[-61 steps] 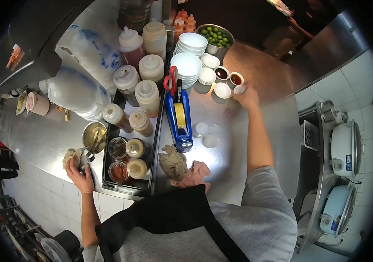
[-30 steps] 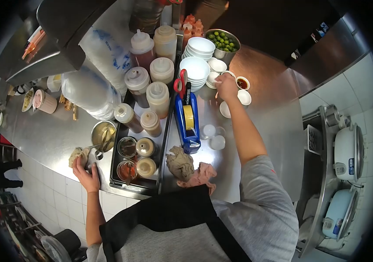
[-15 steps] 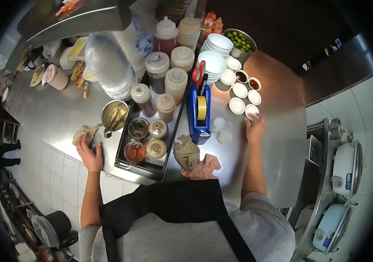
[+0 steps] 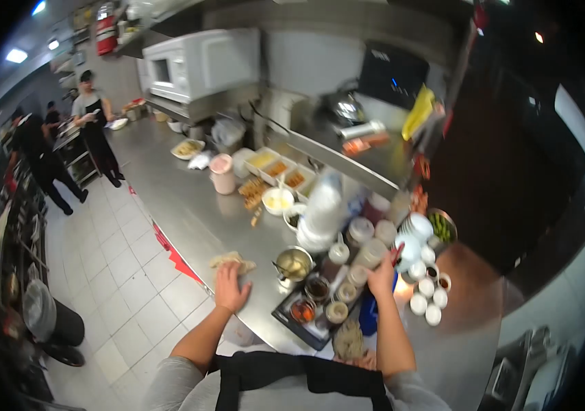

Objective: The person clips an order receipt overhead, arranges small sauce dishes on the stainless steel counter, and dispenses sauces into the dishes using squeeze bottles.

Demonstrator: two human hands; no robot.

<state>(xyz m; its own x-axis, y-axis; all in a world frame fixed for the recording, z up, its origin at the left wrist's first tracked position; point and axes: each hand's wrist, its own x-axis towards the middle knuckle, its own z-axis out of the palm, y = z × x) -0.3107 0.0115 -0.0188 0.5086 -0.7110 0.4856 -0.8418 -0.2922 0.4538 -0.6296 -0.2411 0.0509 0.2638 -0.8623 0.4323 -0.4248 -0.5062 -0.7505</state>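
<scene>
My left hand (image 4: pixel 231 291) lies on a beige cloth (image 4: pixel 236 261) at the counter's front edge, fingers stretched over it. My right hand (image 4: pixel 381 281) is over the blue tape dispenser (image 4: pixel 369 316), beside the squeeze bottles (image 4: pixel 370 253) and close to the red scissors handle (image 4: pixel 396 253). Blur hides whether its fingers grip anything. Between my hands stands a black tray (image 4: pixel 292 320) with bottles and a jar of red sauce (image 4: pixel 302 312). A metal pot (image 4: pixel 293 264) with utensils sits left of the tray.
Small white cups (image 4: pixel 427 287) and stacked white bowls (image 4: pixel 409 246) stand on the right, near a pot of green limes (image 4: pixel 442 226). Further back are food containers (image 4: pixel 277 169) and a microwave (image 4: pixel 203 65). A co-worker (image 4: pixel 94 123) stands at the far left.
My view has tilted up and turned left. My right hand has left the small white cups and moved left to the tape dispenser and bottles. My left hand stays on the cloth.
</scene>
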